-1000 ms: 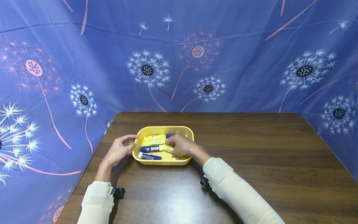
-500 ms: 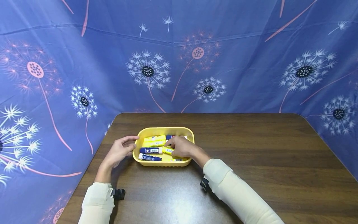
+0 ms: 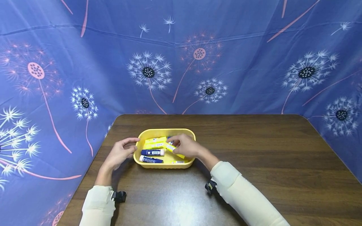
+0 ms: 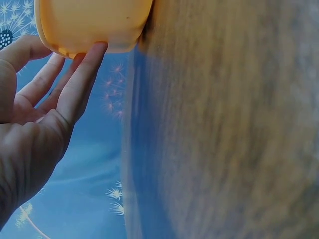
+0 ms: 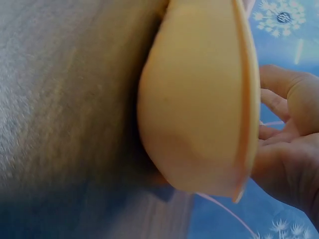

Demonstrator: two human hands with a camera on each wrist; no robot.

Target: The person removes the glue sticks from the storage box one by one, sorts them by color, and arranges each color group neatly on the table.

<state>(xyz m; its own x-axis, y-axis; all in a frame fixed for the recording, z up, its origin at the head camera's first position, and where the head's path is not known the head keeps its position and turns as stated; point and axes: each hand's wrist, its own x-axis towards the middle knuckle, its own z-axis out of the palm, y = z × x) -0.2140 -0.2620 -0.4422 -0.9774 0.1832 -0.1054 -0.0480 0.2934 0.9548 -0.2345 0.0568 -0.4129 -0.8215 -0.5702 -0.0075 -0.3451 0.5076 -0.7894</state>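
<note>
Fingers of the right hand (image 3: 187,146) pinch a slim yellow tube (image 3: 171,147) slantwise inside the oblong yellow tub (image 3: 167,166), while the left hand (image 3: 120,152) touches the tub's left end with loosely extended fingers. Toward the brown wood-grain table's (image 3: 249,150) far left corner, the tub also holds two yellow-wrapped tubes (image 3: 156,140), two blue-and-white tubes (image 3: 152,152) and a yellow piece (image 3: 178,162) by its near wall; the right hand partly hides a blue item (image 3: 169,139).

The tub (image 3: 167,166) looks like smooth plastic with a soft sheen; the sticks (image 3: 153,152), smooth plastic too; the bench (image 3: 254,157), glossy wood grain; the backdrop (image 3: 246,72), lightly creased cloth; the sleeves (image 3: 246,194), matt cloth
</note>
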